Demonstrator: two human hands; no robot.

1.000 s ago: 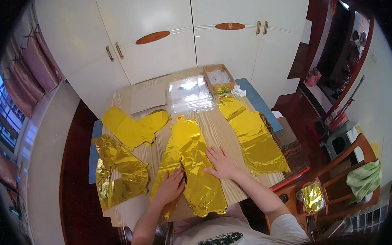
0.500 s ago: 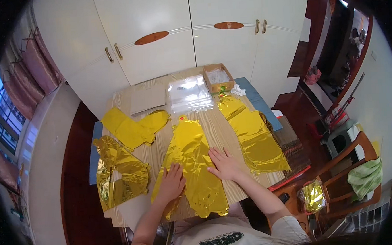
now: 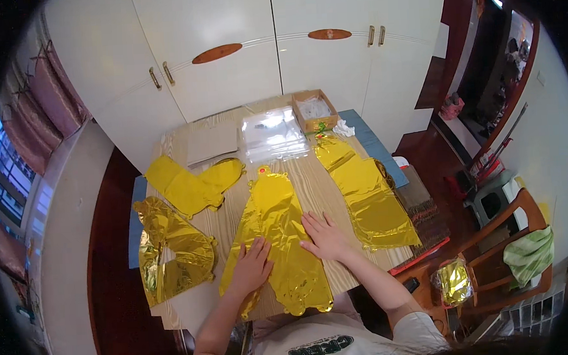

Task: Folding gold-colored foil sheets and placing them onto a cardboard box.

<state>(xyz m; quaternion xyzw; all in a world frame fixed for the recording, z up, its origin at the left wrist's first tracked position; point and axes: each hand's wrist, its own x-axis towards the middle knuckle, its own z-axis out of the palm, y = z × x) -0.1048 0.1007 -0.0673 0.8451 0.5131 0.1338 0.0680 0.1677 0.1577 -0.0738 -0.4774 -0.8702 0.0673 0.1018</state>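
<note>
A flat gold foil balloon [image 3: 276,219], uninflated and wrinkled, lies in front of me with a small red spot at its far tip. My left hand [image 3: 253,268] rests flat on its left half, fingers stretched out. On its right edge lies my right hand [image 3: 326,236], fingers spread, partly over the bare wood. Neither hand grips anything. Another flat gold foil balloon [image 3: 368,199] is spread to the right. To the left are a matte gold foil piece [image 3: 185,183] and a shinier, creased gold foil piece [image 3: 172,247].
Toward the back of the wood-grain table [image 3: 234,209] lie a grey board [image 3: 213,142], clear plastic sleeves [image 3: 274,136] and an open box [image 3: 315,115] with whitish contents. A crumpled white tissue [image 3: 343,129] sits beside it. At right, a wooden chair [image 3: 530,216] holds a wrapped gold foil packet [image 3: 455,283].
My left hand has slid slightly to the right across the foil. My right hand stays at the foil's edge, and the whole view has shifted a little.
</note>
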